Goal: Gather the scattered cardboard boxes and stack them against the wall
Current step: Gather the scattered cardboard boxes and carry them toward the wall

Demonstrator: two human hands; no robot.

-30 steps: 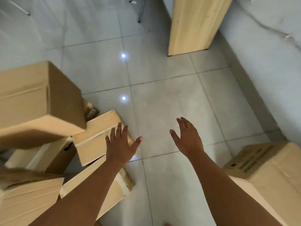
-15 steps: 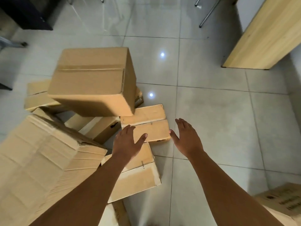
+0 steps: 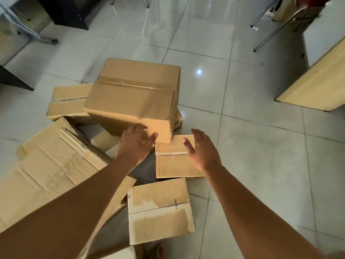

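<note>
Several cardboard boxes lie in a loose heap on the tiled floor. A large taped box (image 3: 134, 98) sits on top at the middle. A small box (image 3: 173, 161) lies just below its right corner, and another small box (image 3: 160, 208) lies nearer to me. A big creased box (image 3: 50, 171) leans at the left, and a flat box (image 3: 67, 101) lies behind it. My left hand (image 3: 135, 143) is spread over the near front edge of the large box. My right hand (image 3: 202, 150) hovers open over the right side of the small box. Neither hand grips anything.
A light wooden cabinet (image 3: 315, 81) stands at the right by a pale wall (image 3: 324, 32). Metal chair legs (image 3: 268, 30) cross the top right. Dark furniture (image 3: 61, 10) and a metal frame (image 3: 35, 34) stand at the top left. Bare tiles (image 3: 261, 146) stretch to the right.
The view has swung left from the wall and cabinet onto the box heap. Both open hands have moved forward to the large box and the small box.
</note>
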